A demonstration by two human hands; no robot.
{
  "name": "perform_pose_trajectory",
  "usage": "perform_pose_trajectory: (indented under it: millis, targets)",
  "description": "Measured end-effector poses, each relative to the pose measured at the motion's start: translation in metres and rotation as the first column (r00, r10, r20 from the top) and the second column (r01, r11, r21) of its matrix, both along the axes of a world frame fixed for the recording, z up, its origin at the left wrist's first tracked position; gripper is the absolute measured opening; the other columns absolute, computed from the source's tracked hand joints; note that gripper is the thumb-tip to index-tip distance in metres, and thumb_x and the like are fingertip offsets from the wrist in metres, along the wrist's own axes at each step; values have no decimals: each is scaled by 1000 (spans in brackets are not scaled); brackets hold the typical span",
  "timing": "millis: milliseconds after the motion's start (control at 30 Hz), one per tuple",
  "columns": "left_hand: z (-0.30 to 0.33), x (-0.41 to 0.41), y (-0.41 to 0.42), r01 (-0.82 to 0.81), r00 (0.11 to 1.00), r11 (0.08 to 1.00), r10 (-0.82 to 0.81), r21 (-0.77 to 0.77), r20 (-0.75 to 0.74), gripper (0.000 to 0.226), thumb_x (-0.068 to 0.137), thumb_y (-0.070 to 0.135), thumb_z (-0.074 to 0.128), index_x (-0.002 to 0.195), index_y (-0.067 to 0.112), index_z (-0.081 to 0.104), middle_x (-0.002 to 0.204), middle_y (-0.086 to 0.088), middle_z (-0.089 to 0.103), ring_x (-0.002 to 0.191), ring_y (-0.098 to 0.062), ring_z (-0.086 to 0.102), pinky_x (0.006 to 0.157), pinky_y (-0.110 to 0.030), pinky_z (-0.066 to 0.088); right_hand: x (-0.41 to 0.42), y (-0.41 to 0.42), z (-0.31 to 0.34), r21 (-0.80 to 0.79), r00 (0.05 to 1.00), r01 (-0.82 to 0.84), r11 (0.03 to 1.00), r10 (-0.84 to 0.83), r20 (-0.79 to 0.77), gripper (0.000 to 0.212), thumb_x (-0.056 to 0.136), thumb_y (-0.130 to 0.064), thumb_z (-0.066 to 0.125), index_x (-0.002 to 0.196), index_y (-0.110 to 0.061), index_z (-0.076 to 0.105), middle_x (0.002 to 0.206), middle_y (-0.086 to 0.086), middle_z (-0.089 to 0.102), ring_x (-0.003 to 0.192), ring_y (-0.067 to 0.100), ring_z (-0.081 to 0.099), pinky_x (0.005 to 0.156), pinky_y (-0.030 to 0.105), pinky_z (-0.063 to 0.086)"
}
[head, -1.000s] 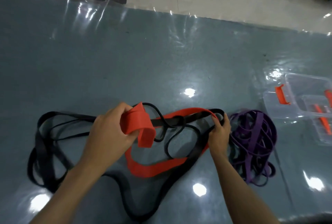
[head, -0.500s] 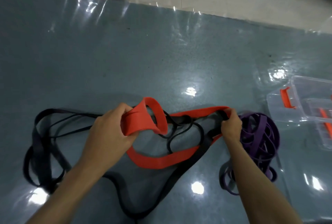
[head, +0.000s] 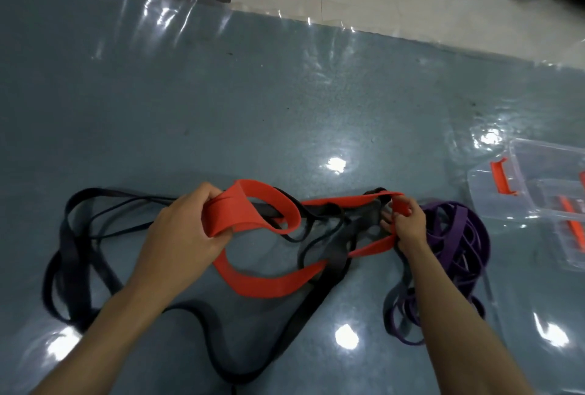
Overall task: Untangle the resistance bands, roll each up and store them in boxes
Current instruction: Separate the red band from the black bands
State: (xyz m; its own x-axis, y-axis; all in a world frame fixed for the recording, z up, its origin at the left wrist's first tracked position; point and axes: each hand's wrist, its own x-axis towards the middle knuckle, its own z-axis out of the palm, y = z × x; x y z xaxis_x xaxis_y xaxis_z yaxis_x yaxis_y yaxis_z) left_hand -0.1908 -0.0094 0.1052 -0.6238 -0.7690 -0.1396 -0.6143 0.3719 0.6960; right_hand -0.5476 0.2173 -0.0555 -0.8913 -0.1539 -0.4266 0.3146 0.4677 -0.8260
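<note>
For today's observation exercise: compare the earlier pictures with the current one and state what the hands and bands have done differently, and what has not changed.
The right hand has moved rightward to the red band's far end and now grips it there, pulling the band out longer. The loop at the left hand has opened wider. The left hand keeps its grip; the black bands, purple bands and clear box stay put.

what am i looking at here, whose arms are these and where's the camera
The camera sits on a person's head, looking down at their own bare hands over a blue-grey plastic-covered surface. The left hand grips one folded end of a red resistance band; the right hand pinches its other end. The red band is threaded through black bands lying on the surface. A purple band pile lies to the right, beside clear boxes with orange latches.
</note>
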Motion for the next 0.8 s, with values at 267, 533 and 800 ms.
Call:
perform_pose_trajectory:
  millis: [267, 533, 800]
  targets:
    - [1, 1, 7, 21, 1000, 1000, -21, 14, 22, 29, 74, 28, 75, 96, 35, 57, 90, 13, 69, 90, -17, 68, 78, -47, 56, 4, 1, -1, 444, 916, -262, 857, 366, -167, 83, 78, -3, 87, 151, -15, 49, 146, 23, 54, 131, 41, 56, 107, 48, 48]
    - [-3, 3, 6, 9, 999, 1000, -9, -14, 40, 32, 74, 26, 76, 97, 36, 57, 91, 14, 68, 90, -16, 67, 78, -46, 55, 7, -7, -6, 924, 656, -134, 359, 730, -189, 88, 72, -51, 87, 136, 0, 54, 151, 28, 45, 136, 45, 46, 102, 55, 42]
    - [-9, 5, 3, 12, 998, 1000, -10, -29, 62, 34, 73, 24, 79, 98, 36, 57, 92, 13, 69, 91, -17, 68, 78, -46, 56, 7, -13, 12, 855, 627, -183, 484, 728, -278, 18, 87, -4, 70, 101, 4, 75, 117, 25, 52, 102, 46, 56, 71, 48, 52]
